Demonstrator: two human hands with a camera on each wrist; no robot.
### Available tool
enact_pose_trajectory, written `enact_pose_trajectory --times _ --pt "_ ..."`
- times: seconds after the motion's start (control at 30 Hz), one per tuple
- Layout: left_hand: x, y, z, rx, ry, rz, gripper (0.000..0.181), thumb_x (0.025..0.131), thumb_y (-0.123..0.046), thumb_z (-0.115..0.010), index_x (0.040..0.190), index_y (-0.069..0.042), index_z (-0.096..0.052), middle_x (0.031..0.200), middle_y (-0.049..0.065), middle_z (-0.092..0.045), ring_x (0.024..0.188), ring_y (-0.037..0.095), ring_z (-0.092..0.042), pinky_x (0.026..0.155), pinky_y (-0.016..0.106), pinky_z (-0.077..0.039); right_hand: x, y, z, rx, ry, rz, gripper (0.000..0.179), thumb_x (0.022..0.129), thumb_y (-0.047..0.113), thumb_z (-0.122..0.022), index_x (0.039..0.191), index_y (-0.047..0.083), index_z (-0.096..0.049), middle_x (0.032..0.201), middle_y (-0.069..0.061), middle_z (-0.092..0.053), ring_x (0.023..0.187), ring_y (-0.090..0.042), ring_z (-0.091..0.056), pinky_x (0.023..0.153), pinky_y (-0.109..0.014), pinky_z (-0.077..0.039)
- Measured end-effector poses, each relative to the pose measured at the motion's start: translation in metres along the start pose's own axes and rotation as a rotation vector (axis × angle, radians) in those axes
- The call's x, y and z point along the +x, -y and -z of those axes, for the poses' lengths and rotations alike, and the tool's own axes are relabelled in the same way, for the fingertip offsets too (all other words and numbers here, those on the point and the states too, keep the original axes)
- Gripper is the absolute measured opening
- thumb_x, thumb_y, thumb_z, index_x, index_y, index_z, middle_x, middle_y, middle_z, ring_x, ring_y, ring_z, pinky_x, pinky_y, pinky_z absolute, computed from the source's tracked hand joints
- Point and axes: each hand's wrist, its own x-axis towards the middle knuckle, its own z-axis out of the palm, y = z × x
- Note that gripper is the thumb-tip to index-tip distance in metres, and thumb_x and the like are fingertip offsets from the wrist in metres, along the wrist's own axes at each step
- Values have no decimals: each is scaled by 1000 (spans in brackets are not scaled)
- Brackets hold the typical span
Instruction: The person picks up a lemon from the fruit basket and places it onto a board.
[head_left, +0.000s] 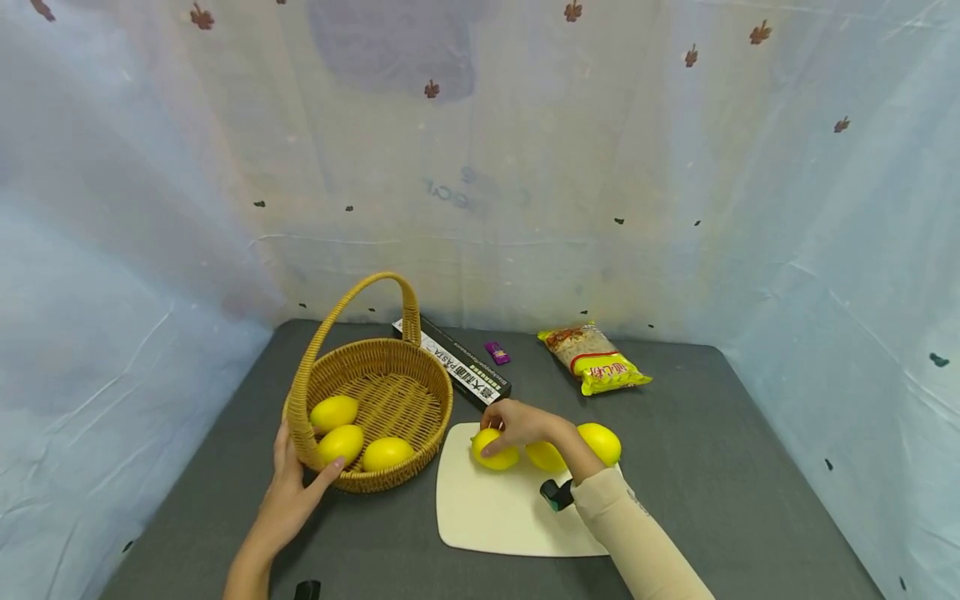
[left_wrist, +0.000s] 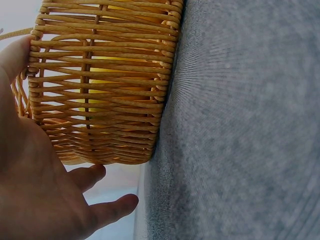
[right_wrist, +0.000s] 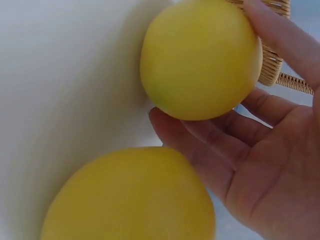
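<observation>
At the white board point(head_left: 495, 521), the right hand point(head_left: 519, 422) grips a lemon point(head_left: 498, 457).

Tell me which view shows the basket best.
Head view: the basket shows nearly whole from above, handle included. The left wrist has mostly its side, close up; the right wrist, only fragments, upper right.

Six lemons point(head_left: 501, 457) (visible), one basket point(head_left: 393, 476), one board point(head_left: 502, 517)

Long black pasta box point(head_left: 459, 360), small purple packet point(head_left: 497, 352), yellow food bag point(head_left: 595, 358), pale sheeting point(head_left: 517, 150)
</observation>
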Motion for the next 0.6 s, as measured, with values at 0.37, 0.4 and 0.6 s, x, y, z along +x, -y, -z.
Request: enact_pose_trajectory --times 0.37,0.4,0.6 --pt "1 0 0 18 6 27 86 100 -38 -61 162 -25 -2 160 -6 30 145 54 -9 96 79 -21 0 -1 0 3 32 1 43 85 22 -82 119 2 -63 102 -2 -62 94 -17 -56 85 -33 -49" --pt "1 0 0 20 7 30 86 100 -38 -61 162 -24 -4 160 -6 31 145 54 -9 96 79 -21 0 0 0 4 35 4 43 85 22 -81 119 2 -63 102 -2 -62 94 -17 -56 85 -32 -49" --pt "1 1 0 23 5 28 79 100 -39 -61 160 -19 -14 160 -5 31 145 54 -7 94 81 -21 1 0 -1 16 49 19 44 87 23 -80 122 2 -63 101 -3 -63 92 -16 -57 83 -30 -49"
